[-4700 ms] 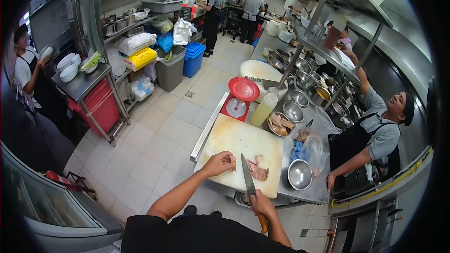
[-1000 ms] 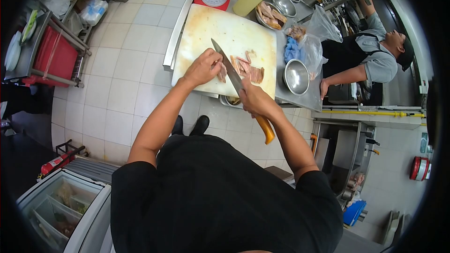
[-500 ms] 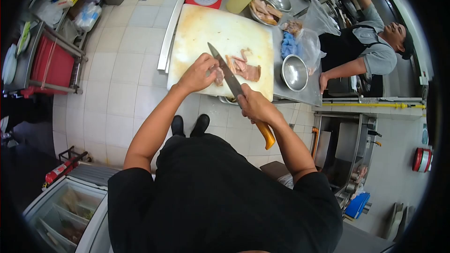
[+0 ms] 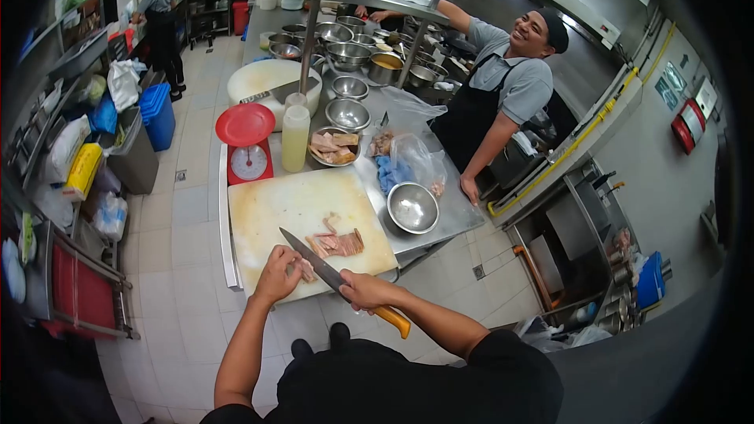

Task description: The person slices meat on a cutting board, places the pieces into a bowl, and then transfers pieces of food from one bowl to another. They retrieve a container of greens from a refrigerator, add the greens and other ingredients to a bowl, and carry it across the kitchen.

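My right hand (image 4: 367,290) grips a large knife (image 4: 312,257) near where the blade joins its yellow handle. The blade slants up and left over the cutting board (image 4: 271,200). On the left side of the blade, my left hand (image 4: 276,273) is closed on a small piece of raw meat (image 4: 305,270) near the board's front edge. Strips of raw meat (image 4: 338,243) lie on the board just right of the blade, with a thin scrap above them. The fingertips of my left hand are partly hidden.
A red scale (image 4: 250,161), a bottle of yellowish liquid (image 4: 296,137) and a bowl of meat pieces (image 4: 334,147) stand behind the board. A steel bowl (image 4: 412,208) and plastic bags sit to the right. A co-worker (image 4: 503,78) leans on the counter there.
The camera view has tilted up, showing more of the kitchen and other people. My hands keep hold of the knife and the meat, in nearly the same place on the board.
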A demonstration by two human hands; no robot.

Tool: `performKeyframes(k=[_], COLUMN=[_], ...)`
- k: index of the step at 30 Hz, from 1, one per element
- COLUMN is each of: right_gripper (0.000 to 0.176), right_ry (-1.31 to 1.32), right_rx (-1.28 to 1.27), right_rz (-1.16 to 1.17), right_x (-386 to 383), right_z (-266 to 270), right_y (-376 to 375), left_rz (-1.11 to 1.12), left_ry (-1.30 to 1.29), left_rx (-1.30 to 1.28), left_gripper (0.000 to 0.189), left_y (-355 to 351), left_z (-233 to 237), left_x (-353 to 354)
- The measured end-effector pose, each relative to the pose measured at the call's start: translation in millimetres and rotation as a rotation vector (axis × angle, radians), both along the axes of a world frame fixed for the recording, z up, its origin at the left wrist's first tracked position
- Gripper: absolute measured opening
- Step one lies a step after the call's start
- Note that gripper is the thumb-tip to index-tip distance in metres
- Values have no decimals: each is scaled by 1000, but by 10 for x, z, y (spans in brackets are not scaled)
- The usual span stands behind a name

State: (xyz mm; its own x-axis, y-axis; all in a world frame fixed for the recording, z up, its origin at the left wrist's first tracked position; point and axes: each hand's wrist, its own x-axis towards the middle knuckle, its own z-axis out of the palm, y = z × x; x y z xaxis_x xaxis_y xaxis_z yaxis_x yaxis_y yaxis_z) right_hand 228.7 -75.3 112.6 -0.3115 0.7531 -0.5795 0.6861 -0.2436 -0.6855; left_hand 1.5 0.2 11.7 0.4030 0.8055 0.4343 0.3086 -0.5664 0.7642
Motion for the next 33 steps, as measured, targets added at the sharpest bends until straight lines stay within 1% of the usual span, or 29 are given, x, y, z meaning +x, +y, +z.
performKeyframes(k=[3,5,8,9,10,12,13,15,16,18,19,21,23,24,25,26,28,29,31,32,33], right_gripper=[20,20,20,20,21,20,20,20,20,20,21,21,21,21,22,23,22,22,23,23,24], right_ry=[34,51,89,122,156,228,282,342,348,358,380,379,334,481,318,430,425,441,446,457,468], right_rx=[14,29,43,13,-11,-19,-70,-137,-141,-147,-153,-173,-60,-60,-205,-206,-238,-244,-241,-246,-269], right_rz=[-12,-8,-36,-57,-75,-72,-117,-200,-191,-211,-227,-177,-80,-12,-200,-220,-212,-195,-217,-212,-222], right_x=[45,72,73,84,96,138,147,151,167,189,199,267,337,461,304,286,269,258,273,280,303], right_z=[-58,-107,-247,-265,-282,-358,-365,-328,-331,-349,-351,-523,-855,-979,-733,-698,-591,-613,-664,-684,-715], right_y=[-12,-38,-97,-121,-119,-157,-175,-189,-193,-204,-201,-154,-73,-62,-97,-100,-104,-101,-149,-161,-189], left_rz=[21,80,63,72,63,56,66,38,46,-32,-54,-19,5,-8,54,65,53,68,67,71,92], left_ry=[22,86,59,93,100,130,139,281,288,408,415,463,586,679,559,492,524,542,476,489,472], left_rx=[-36,141,163,149,174,125,138,158,154,63,-1,-11,17,52,42,4,-76,-81,-48,-50,-8], left_gripper=[17,21,25,29,28,28,28,36,36,44,50,51,56,56,54,52,49,49,44,44,43], left_y=[-59,-99,-174,-212,-224,-307,-352,-401,-437,-545,-559,-564,-482,-514,-564,-569,-622,-630,-633,-630,-639], left_z=[52,73,85,109,112,167,153,151,163,180,114,-38,-279,-120,-118,-6,210,226,235,237,231], left_x=[36,50,49,35,17,-2,-22,-10,7,12,5,11,-23,12,6,10,57,51,56,50,65])
